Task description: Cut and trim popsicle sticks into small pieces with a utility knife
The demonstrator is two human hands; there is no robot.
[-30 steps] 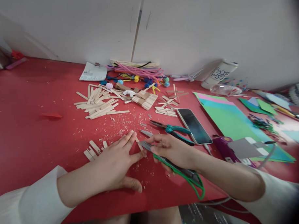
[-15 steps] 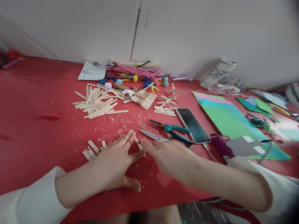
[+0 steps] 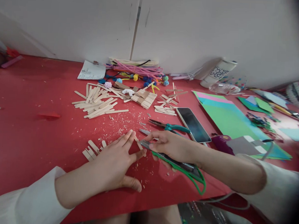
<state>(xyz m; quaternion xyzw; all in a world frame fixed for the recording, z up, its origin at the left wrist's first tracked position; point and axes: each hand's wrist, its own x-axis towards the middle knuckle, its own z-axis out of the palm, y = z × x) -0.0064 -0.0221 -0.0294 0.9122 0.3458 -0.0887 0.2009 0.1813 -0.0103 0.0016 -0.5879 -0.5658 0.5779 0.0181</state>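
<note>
My left hand (image 3: 113, 164) lies flat on the red table (image 3: 28, 137), fingers spread, pinning a short wooden stick (image 3: 139, 145) between two fingertips. My right hand (image 3: 171, 147) is closed around a green-handled cutter (image 3: 186, 169), whose grey blade tip touches that stick beside my left fingers. Several short cut stick pieces (image 3: 93, 149) lie just left of my left hand.
A pile of craft sticks (image 3: 98, 102) and a glued stick panel (image 3: 144, 98) lie farther back, with pipe cleaners and pom-poms (image 3: 138, 74) behind. Teal pliers (image 3: 172, 127), grey scissors (image 3: 145, 131), a phone (image 3: 193, 124), coloured paper (image 3: 227, 118) and a cup (image 3: 218, 73) sit right.
Half a second ago my right hand reached open toward the stick with no cutter in view. Now it grips the green cutter again with the blade at the stick. My left hand stayed put.
</note>
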